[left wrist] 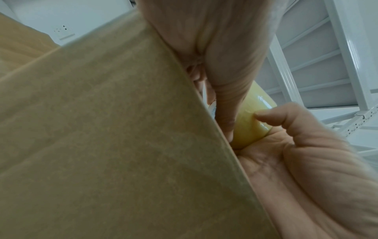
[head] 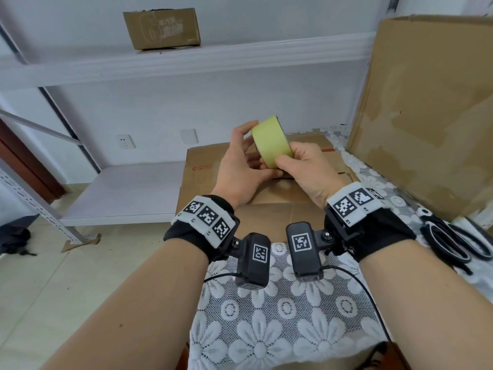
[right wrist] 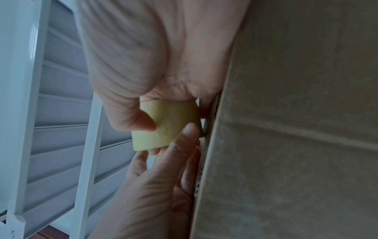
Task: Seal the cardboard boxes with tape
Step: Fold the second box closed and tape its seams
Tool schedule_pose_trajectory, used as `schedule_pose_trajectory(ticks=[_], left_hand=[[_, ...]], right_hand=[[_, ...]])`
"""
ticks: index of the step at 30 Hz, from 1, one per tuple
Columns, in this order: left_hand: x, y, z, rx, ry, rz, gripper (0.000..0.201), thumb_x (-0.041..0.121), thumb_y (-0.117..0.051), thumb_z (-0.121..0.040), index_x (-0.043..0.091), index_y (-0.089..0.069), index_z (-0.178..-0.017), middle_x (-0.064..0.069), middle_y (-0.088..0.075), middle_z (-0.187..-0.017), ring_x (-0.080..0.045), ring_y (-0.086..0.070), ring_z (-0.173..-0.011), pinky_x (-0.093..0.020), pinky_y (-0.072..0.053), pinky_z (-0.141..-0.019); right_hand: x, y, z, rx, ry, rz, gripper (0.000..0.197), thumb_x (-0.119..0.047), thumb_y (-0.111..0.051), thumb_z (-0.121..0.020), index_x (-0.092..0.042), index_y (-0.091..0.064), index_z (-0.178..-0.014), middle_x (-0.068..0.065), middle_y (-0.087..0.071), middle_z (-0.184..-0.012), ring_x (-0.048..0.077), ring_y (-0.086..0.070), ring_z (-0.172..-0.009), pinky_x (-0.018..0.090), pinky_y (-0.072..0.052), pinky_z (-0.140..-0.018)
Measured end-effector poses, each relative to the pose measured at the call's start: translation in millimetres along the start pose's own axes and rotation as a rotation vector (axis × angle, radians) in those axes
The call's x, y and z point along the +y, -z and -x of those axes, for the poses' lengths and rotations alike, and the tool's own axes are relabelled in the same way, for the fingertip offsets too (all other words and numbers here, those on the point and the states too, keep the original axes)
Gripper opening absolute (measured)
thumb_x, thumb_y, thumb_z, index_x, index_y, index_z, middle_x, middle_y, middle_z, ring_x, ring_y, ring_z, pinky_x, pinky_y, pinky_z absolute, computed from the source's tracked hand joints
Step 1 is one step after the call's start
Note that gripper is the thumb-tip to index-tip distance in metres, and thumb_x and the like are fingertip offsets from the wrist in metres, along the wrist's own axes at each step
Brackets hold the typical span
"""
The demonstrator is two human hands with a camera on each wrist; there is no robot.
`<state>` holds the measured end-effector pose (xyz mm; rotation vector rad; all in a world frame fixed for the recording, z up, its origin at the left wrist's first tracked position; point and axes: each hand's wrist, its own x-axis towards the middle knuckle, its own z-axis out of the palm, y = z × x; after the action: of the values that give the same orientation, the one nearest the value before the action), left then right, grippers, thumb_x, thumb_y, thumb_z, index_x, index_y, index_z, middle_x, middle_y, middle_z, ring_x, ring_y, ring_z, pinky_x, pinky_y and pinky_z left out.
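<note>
Tape roll (head: pixel 269 142), pale yellow and glossy, hangs above a flattened cardboard box (head: pixel 202 166) at the worktop's (head: pixel 266 316) twelve o'clock edge. The left hand (head: pixel 241 166) cradles its side with curled fingers; the right hand (head: pixel 304 166) grips the rim, thumb picking at the surface. No loose end shows, so a nail could split the film into slivers. Scissors (head: pixel 453 241) lie at three o'clock, beside a tall upright box (head: pixel 426 102).
</note>
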<state>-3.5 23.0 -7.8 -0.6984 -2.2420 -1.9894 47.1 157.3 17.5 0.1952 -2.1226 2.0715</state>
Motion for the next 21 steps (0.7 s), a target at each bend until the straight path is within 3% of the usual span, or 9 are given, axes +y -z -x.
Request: schedule_pose_trajectory(ticks=[5,10,14,21], left_hand=[[3.3,-0.8,1.4,0.007,-0.011,-0.013,0.09,0.006,-0.09,-0.063,0.034,-0.037,-0.131,-0.007,-0.057,-0.133,-0.018,-0.068,-0.102,-0.033,-0.057,-0.085],[3.6,0.2,2.1,0.002,0.004,0.011,0.09,0.0,-0.087,-0.065,0.037,-0.037,-0.129,-0.007,-0.057,-0.133,-0.02,-0.067,-0.104,-0.034,-0.057,-0.087],[4.9,0.1,2.3,-0.01,0.003,0.014,0.089,0.0,-0.087,-0.065,0.036,-0.037,-0.13,-0.008,-0.057,-0.133,-0.021,-0.067,-0.105,-0.036,-0.056,-0.09],[8.6,0.5,2.5,-0.028,-0.004,0.019,0.09,-0.007,-0.083,-0.067,0.028,-0.035,-0.135,-0.009,-0.058,-0.13,-0.018,-0.067,-0.102,-0.025,-0.055,-0.084]], right_hand=[[1.9,2.0,-1.9,-0.006,0.028,0.008,0.029,0.016,-0.044,-0.084,0.001,-0.068,-0.091,0.005,-0.07,-0.076,0.008,-0.068,-0.07,0.018,-0.054,-0.067],[3.1,4.2,-1.7,-0.036,0.005,-0.031,0.012,0.002,-0.058,-0.089,-0.001,-0.068,-0.094,0.011,-0.07,-0.085,0.011,-0.068,-0.074,0.02,-0.056,-0.073],[5.8,6.6,-2.1,-0.083,0.01,-0.044,0.014,0.002,-0.057,-0.089,0.0,-0.068,-0.098,0.01,-0.072,-0.088,0.013,-0.07,-0.081,0.021,-0.055,-0.077],[9.9,9.8,-6.2,-0.123,0.017,0.036,0.022,0.007,-0.059,-0.087,-0.003,-0.067,-0.105,0.02,-0.069,-0.105,0.031,-0.066,-0.103,0.04,-0.051,-0.095]])
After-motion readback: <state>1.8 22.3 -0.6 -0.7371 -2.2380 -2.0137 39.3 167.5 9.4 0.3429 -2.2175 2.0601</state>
